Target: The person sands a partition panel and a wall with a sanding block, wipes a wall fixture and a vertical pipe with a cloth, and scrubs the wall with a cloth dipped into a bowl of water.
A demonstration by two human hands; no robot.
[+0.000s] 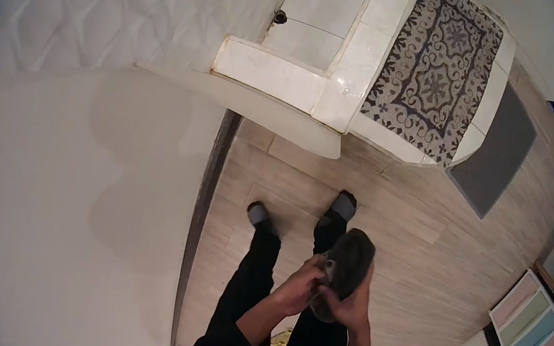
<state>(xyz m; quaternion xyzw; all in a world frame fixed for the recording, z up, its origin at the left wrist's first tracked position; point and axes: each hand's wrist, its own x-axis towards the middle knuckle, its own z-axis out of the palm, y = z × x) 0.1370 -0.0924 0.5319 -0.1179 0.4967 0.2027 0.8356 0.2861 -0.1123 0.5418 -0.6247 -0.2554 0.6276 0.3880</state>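
Observation:
Both of my hands are on a dark, elongated shoe-shaped object (347, 262), held in front of my legs. My left hand (302, 286) grips its left side, with the fingers curled near a small pale round detail. From the right and below, my right hand (349, 302) wraps around it, the thumb lying across its lower part. The palms hide some of its edges, and its exact kind is not clear. Beyond it on the floor are my feet in dark socks with grey parts, one foot (257, 213) to the left and the other (343, 205) to the right.
A white tiled step (335, 102) bears a patterned mat (438, 68). Beside it lies a grey mat (496, 150) on the wood-look floor (427, 233). A white wall (68, 212) stands close on my left. A panel with pastel stripes (533, 333) is at the right.

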